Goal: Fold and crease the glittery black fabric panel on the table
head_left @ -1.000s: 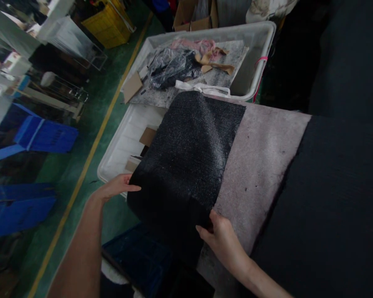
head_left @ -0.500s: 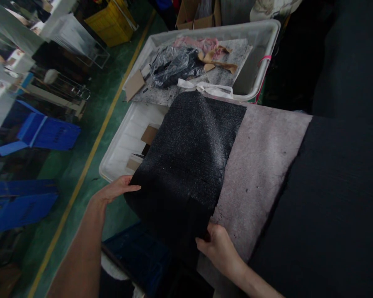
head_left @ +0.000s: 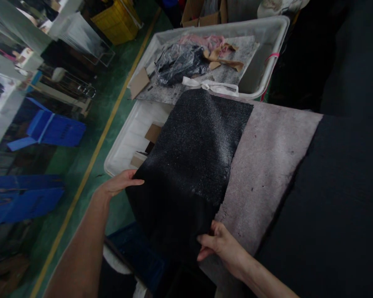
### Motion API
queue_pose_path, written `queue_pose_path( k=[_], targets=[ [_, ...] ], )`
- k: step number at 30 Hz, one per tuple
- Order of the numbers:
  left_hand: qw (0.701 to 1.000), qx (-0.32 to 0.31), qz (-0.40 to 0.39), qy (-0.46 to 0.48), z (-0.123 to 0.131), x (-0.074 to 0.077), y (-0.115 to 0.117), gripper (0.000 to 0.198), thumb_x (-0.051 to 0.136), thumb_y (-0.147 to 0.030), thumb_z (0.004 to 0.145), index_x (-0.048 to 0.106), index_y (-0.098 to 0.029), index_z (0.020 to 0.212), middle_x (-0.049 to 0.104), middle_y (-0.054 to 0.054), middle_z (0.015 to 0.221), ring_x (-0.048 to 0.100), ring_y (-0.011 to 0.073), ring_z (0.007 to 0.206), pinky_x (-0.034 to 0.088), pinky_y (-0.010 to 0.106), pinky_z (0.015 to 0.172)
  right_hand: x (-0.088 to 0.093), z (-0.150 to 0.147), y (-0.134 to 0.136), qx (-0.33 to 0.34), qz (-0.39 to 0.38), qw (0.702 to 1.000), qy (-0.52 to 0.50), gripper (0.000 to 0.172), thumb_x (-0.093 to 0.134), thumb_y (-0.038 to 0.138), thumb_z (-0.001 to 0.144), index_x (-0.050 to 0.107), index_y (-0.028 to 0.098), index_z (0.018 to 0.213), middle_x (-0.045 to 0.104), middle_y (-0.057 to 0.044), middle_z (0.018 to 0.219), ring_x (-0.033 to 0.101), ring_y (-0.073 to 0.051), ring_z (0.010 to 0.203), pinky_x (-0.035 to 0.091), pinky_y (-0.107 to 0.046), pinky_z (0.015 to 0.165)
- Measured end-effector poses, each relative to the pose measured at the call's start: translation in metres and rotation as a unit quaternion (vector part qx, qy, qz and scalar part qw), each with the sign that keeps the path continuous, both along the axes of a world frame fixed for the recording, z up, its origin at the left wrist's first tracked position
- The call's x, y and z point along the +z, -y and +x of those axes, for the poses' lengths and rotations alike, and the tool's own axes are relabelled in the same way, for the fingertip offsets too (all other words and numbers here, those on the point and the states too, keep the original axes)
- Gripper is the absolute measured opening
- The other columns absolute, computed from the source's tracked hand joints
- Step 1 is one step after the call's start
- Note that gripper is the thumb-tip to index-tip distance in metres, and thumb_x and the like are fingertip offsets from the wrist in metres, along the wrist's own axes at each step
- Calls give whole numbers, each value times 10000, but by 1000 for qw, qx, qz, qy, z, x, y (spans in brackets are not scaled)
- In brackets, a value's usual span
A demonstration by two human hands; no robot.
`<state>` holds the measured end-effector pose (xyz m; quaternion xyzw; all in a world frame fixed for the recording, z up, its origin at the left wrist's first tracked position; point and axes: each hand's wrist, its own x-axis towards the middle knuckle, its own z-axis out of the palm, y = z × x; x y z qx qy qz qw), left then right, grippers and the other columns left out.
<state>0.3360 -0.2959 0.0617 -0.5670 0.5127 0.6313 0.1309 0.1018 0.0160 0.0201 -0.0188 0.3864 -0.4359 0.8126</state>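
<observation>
A black, speckled sheet of leather-like material [head_left: 202,136] stretches between my two hands, its near part drooping in shadow. My left hand [head_left: 124,182] pinches its left edge, thumb on top and the fingers mostly hidden beneath. At the right near edge my right hand [head_left: 219,242] grips the same sheet between thumb and fingers. Under the sheet's right side lies a pale pinkish-grey board [head_left: 267,145]. A larger dark sheet or stack [head_left: 329,198] covers the board's right part.
Beyond the board stands a white plastic tub [head_left: 276,49] with plastic film and scraps on a grey panel [head_left: 170,93]. A second white tray [head_left: 124,140] holds cardboard pieces. Blue crates [head_left: 62,128] line the left, past a yellow floor line [head_left: 90,165]. Below is a dark blue crate [head_left: 139,256].
The view has shifted slightly, so the surroundings sit further right. Both hands keep hold of the black sheet; its near part bends down a little more, and my right hand's fingers show more.
</observation>
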Motion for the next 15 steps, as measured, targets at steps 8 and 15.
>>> queue_pose_path(
  k=[8, 15],
  targets=[
    [999, 37, -23, -15, 8, 2, -4, 428, 842, -370, 625, 699, -191, 987, 743, 55, 950, 702, 241, 839, 563, 335, 805, 3, -3, 4, -42, -42, 993, 99, 346, 789, 375, 688, 656, 81, 813, 631, -57, 675, 616, -133, 592, 542, -219, 586],
    [997, 57, -40, -12, 10, 4, -5, 477, 859, -383, 564, 693, -196, 970, 743, 37, 903, 702, 238, 780, 572, 327, 750, 17, -6, 5, -46, -67, 994, 79, 314, 760, 354, 714, 678, 80, 843, 643, -67, 714, 605, -128, 601, 527, -203, 567]
  ],
)
